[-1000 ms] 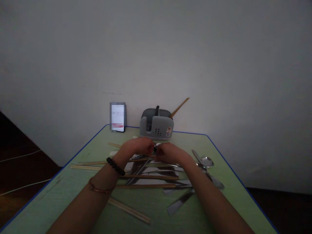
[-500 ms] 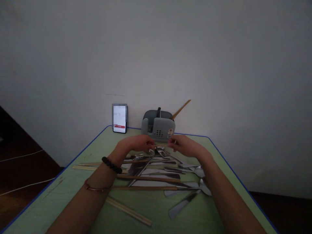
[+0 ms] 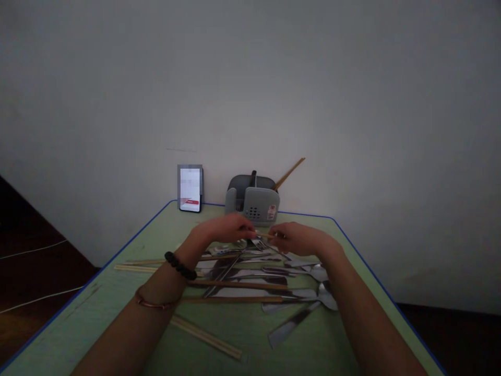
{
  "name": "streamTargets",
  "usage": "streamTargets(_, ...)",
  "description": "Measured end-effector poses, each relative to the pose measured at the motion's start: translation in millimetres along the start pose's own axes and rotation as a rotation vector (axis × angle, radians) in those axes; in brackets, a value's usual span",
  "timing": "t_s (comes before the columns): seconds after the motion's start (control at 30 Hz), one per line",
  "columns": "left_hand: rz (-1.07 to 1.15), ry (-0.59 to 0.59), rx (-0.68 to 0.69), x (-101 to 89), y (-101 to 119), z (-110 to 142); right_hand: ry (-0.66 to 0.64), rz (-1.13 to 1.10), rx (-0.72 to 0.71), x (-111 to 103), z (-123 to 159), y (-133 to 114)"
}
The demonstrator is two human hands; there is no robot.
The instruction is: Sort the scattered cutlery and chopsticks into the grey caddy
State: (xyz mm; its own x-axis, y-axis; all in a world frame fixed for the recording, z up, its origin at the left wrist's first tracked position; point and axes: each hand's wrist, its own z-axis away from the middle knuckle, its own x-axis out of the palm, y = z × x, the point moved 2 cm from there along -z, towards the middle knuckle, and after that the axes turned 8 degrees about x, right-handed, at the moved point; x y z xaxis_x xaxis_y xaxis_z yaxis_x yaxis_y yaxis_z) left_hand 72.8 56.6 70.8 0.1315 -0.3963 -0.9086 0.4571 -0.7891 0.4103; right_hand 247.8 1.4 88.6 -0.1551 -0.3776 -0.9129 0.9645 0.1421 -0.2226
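Between my two hands runs a thin wooden chopstick (image 3: 263,235), its ends hidden by my fingers. My left hand (image 3: 229,228) is closed on one end and my right hand (image 3: 295,237) on the other, just in front of the grey cutlery holder (image 3: 261,201). Below them a fork (image 3: 258,244) and other metal cutlery lie in a loose heap. Brown chopsticks (image 3: 238,284) lie across several knives, and metal spoons (image 3: 326,296) rest beside my right forearm.
A phone (image 3: 190,189) leans on the wall (image 3: 332,104) at the back left. Wooden chopsticks (image 3: 290,173) stick out of the holder, slanting right. Pale chopsticks (image 3: 207,337) lie near the front of the green table (image 3: 113,308), which has a blue edge.
My left hand has moved slightly right and up, closer to my right hand. The chopstick between them now slants a little. The whole view has shifted slightly.
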Motion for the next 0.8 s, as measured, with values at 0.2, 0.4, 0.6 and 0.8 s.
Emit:
streamTargets(0.2, -0.046, 0.036, -0.075, 11.9, -11.7, -5.9, 0.054, 0.026, 0.068, 10.2, -8.2, -1.9)
streamTargets(0.4, -0.173, 0.2, -0.023, 18.9, -8.2, 7.0, 0.214, -0.031, -0.114, 28.0, 1.9, -27.4)
streamTargets(0.6, -0.325, 0.296, 0.023, 43.5, -0.3, 27.0, 0.043, -0.031, -0.331, 68.0, 7.3, -42.1)
streamTargets(0.8, -0.315, 0.402, 0.09, 61.3, -1.7, 37.2, 0.035, -0.052, -0.289, 66.9, 2.0, -29.9)
